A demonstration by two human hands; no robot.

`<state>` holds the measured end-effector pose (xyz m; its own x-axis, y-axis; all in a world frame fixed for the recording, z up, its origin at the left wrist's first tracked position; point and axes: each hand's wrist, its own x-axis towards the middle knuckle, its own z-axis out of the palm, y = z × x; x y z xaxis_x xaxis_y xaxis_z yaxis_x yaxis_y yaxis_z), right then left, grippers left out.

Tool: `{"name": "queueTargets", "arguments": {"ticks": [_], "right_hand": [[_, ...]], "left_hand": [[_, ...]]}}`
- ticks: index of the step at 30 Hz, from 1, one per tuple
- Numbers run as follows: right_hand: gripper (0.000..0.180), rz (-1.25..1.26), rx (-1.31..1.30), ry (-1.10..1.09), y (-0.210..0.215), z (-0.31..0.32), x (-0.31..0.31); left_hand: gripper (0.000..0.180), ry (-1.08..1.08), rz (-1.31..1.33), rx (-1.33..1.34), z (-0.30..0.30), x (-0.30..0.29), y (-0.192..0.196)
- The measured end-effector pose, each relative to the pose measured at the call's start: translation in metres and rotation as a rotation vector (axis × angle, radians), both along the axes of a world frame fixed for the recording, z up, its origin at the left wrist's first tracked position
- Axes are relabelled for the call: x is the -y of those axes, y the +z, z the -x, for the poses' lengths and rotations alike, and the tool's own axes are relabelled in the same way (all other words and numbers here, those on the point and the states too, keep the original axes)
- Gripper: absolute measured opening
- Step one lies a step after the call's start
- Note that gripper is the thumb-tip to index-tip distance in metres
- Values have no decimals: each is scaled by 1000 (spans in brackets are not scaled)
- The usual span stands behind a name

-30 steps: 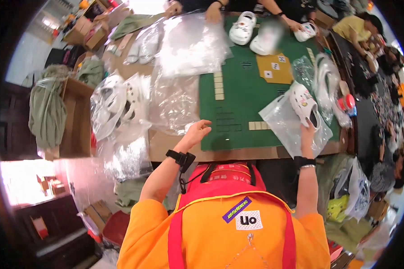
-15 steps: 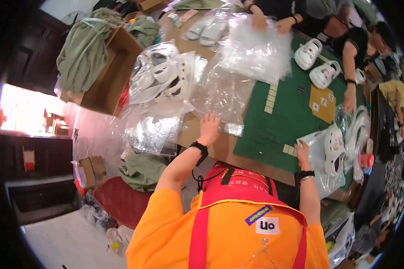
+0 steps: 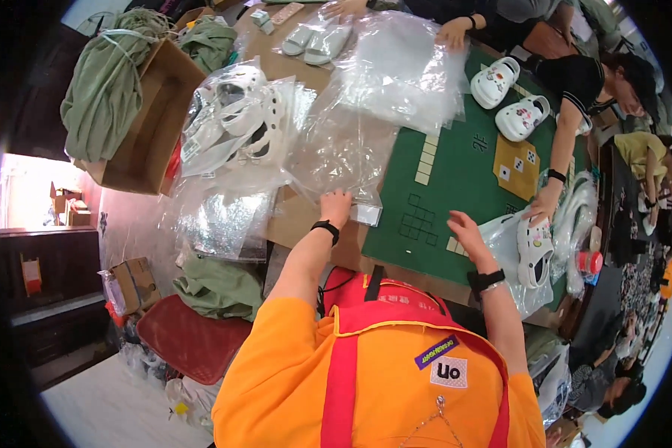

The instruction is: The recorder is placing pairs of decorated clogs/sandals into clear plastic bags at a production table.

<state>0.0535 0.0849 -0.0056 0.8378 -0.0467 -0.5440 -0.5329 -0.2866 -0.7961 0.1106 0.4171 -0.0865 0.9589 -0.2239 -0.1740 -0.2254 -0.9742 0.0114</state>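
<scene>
My left hand (image 3: 336, 207) rests at the near edge of a clear plastic bag (image 3: 345, 160), its fingers bent onto the film. Over the near part of the green mat (image 3: 396, 213), my right hand (image 3: 467, 233) is raised with its fingers apart and nothing in them. Right of it, a white clog with small decorations (image 3: 534, 254) lies on another clear bag (image 3: 503, 237). A co-worker's hand (image 3: 543, 205) touches the clog's far end. Two more decorated white clogs stand on the mat's far side, the nearer one (image 3: 523, 118) beside a tan patch.
Left of the bags lie white clogs in plastic (image 3: 239, 112) and an open cardboard box (image 3: 160, 123) with green cloth. A stack of clear bags (image 3: 399, 63) and white slippers (image 3: 328, 45) are at the back. A red-lidded jar (image 3: 590, 261) stands at the right edge.
My right hand has let go of the bag under the clog and moved left, lifting. The co-worker's hand has come nearer, onto the clog. My left hand's fingers have drawn together.
</scene>
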Motion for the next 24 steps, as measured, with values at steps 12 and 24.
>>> {"name": "queueTargets", "arguments": {"ticks": [12,24], "right_hand": [[56,121,409,166,-2,-22,-67],[14,669,650,4,57,-19,-28]], "left_hand": [[10,-290,554,253,-8,72,81],[31,-841,377,362,5,104,168]]}}
